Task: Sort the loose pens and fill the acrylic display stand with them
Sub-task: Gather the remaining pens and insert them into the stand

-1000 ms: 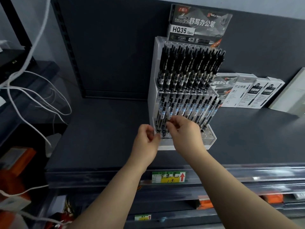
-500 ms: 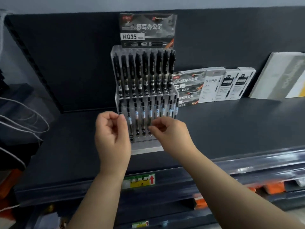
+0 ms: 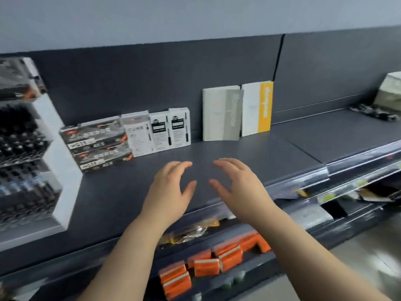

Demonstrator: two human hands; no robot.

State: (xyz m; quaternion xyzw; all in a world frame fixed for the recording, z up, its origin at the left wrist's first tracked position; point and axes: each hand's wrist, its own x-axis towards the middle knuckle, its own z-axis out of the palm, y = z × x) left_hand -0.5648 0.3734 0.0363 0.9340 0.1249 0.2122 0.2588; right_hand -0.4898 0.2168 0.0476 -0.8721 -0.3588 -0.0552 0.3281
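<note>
The left hand point(image 3: 171, 190) and right hand point(image 3: 236, 187) hold nothing, so the sound move is to look for stragglers, none plainly in view, and gather them tips aligned. Both hover over the dark shelf point(image 3: 260, 153), fingers spread, palms facing. At far left the blurred acrylic display stand point(image 3: 54, 148) seems full of pens point(image 3: 19, 135).

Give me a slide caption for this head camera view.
Open left hand and right hand hover above the dark shelf, pen-filled acrylic stand at frame left.

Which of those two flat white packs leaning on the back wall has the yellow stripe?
The right-hand pack; its neighbour carries a grey stripe instead.
</note>
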